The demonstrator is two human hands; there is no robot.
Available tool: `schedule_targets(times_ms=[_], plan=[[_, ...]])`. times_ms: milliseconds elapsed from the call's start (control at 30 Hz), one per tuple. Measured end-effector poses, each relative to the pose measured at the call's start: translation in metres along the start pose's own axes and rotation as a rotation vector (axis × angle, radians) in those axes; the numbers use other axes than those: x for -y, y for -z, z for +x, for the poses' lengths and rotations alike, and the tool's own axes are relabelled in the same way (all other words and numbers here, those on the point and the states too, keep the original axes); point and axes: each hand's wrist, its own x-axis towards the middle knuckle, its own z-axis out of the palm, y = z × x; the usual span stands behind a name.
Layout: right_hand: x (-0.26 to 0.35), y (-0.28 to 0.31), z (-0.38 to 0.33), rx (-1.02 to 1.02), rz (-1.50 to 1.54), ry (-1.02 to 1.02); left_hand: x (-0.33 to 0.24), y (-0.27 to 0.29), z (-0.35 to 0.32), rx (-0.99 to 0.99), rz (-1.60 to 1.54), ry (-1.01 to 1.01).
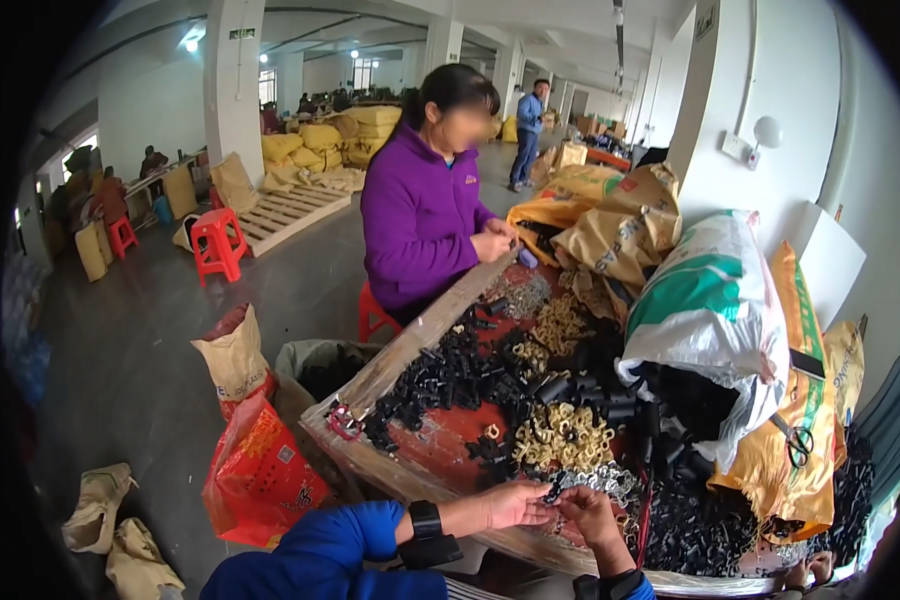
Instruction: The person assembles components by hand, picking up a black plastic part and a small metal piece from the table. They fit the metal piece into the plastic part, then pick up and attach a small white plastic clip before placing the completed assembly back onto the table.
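Note:
Over the table's near edge, my left hand (518, 504) is closed at the fingertips on a small black part (552, 493), too small to tell its kind. My right hand (590, 512) meets it from the other side, thumb and fingers pinched together by the same part. Just beyond my hands lie a heap of small silver metal pieces (598, 484) and a pile of brass-coloured ring-like pieces (564, 437). Black plastic fittings (450, 372) spread over the red tabletop (435, 440) to the left and behind.
A co-worker in purple (410, 220) handles a small piece at the far end. Another person's hands (810, 570) show at the lower right. A white-green sack (710, 290) spills black parts; scissors (796, 440) lie on an orange sack. A red bag (262, 470) stands left of the table.

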Motion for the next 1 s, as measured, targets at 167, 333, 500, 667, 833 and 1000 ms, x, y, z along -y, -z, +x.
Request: schedule_targets(times_ms=[167,333,500,667,833,1000], plan=[[-0.007,0.009,0.005,-0.053,0.035,-0.042,-0.001,-0.002,0.014,-0.01,-0.039,-0.022],[-0.011,0.008,0.009,-0.169,0.077,0.019,0.001,0.0,0.021,-0.033,-0.099,-0.027],[0.001,0.005,-0.001,-0.173,0.107,-0.033,0.002,-0.004,0.02,-0.068,-0.085,-0.091],[0.003,-0.002,-0.008,-0.13,0.07,-0.082,0.007,-0.006,0.014,-0.074,-0.052,-0.135],[0.0,-0.007,-0.014,-0.125,-0.006,-0.005,0.01,-0.01,0.002,-0.024,-0.011,-0.174],[0.003,-0.013,-0.022,-0.104,-0.037,0.016,0.012,-0.012,-0.011,-0.04,0.002,-0.15]])
